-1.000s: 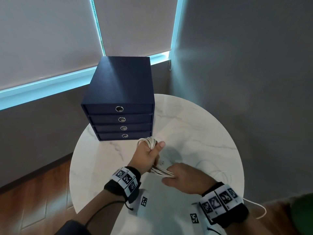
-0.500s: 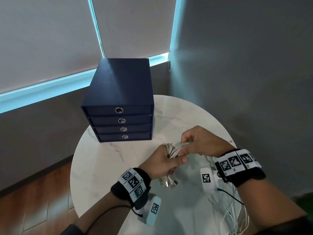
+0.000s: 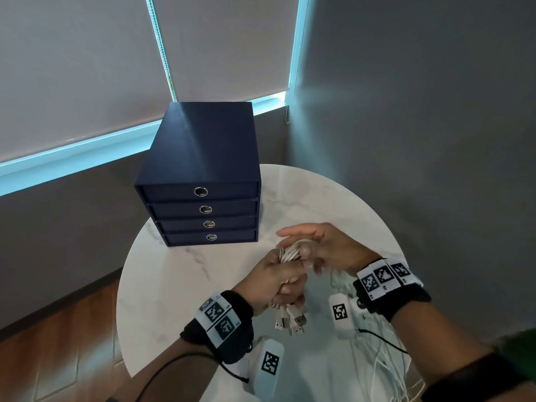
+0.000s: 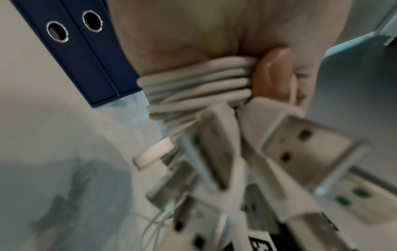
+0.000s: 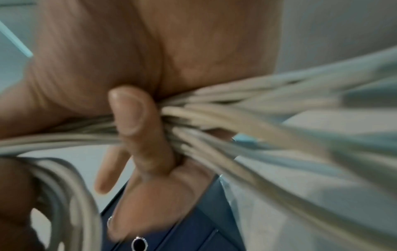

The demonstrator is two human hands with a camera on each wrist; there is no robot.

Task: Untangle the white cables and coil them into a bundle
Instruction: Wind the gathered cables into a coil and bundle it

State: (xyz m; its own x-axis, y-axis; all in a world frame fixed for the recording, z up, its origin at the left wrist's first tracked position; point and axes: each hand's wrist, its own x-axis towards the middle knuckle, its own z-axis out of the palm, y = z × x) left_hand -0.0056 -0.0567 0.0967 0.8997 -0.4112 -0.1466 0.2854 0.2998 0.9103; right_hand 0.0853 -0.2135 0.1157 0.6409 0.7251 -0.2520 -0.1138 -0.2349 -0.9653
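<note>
Above the round marble table [image 3: 179, 285], my left hand [image 3: 275, 281] grips a bundle of white cables [image 3: 290, 252]. The coils wrap across its palm in the left wrist view, white cables [image 4: 193, 81]. Several USB plugs [image 3: 291, 320] hang below that fist, USB plugs [image 4: 300, 149]. My right hand [image 3: 316, 250] is just right of the left and pinches the strands with its thumb against the palm. In the right wrist view its thumb [image 5: 137, 125] presses on the white cables [image 5: 225, 122]. Loose strands [image 3: 388, 372] trail off the table's near right edge.
A dark blue box of drawers [image 3: 203, 181] with ring pulls stands at the back of the table, just beyond my hands. A grey wall and window blinds close in behind and to the right. Wooden floor [image 3: 58, 343] lies to the left.
My right hand has swung from near the table's front up to beside my left hand, carrying the strands round the coil. The plugs now hang below my left fist.
</note>
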